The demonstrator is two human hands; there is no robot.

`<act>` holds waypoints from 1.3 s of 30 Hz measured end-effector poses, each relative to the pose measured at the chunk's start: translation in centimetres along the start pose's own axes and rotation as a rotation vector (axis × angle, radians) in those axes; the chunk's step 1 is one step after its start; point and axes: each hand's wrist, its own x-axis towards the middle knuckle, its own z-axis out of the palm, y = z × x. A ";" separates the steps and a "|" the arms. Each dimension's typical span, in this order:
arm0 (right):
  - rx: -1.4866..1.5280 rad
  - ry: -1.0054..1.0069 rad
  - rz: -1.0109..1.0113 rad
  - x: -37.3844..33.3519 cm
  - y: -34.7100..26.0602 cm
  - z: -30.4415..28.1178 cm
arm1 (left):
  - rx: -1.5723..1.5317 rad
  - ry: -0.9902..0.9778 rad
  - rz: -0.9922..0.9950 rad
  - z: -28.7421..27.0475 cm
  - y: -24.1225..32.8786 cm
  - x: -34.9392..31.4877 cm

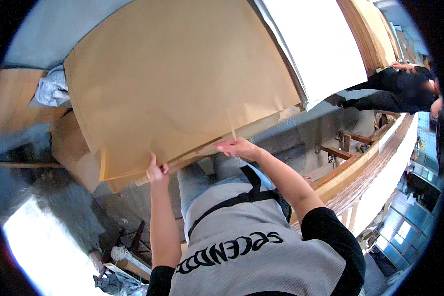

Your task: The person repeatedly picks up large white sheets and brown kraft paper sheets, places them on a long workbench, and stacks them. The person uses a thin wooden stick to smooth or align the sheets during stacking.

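A large sheet of brown paper (182, 74) lies over the work surface in front of me, its near edge running toward my body. My left hand (157, 170) is closed on that near edge, close to the left corner, thumb raised along the paper. Further right along the same edge, my right hand (236, 147) is closed around a thin, pale stick (233, 129), which stands out above and below the fingers. More brown layers show beneath the top sheet at the edge.
White sheets (315, 44) lie to the right, with a thick brown stack (367, 32) beyond. A person in dark clothes (394, 91) works at the far right. Wooden frames (352, 148) stand below right. A crumpled grey cloth (54, 86) sits at the left.
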 end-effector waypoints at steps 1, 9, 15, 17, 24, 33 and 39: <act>0.110 0.001 0.038 -0.3 -0.1 -0.9 | 0.001 -0.060 0.016 -0.9 0.2 0.0; 0.588 0.214 -0.014 -0.6 -0.4 -5.8 | 0.057 0.081 -0.094 -5.8 0.3 1.0; -0.399 0.636 -0.306 0.3 1.7 -3.9 | 0.738 0.403 0.706 -6.7 -4.0 2.4; -0.677 0.926 -0.111 0.6 6.8 -4.0 | 0.584 0.398 0.905 -8.1 -7.7 2.2; -0.230 0.680 -0.352 0.9 0.5 -2.2 | 0.265 0.077 0.392 -4.6 1.0 0.3; 0.095 0.612 -0.220 -1.3 -0.2 -2.2 | 0.193 0.205 0.064 -4.6 -1.1 -0.3; -0.070 0.636 -0.011 -2.9 -2.4 -7.0 | 0.094 0.039 -0.055 -8.4 -5.0 3.7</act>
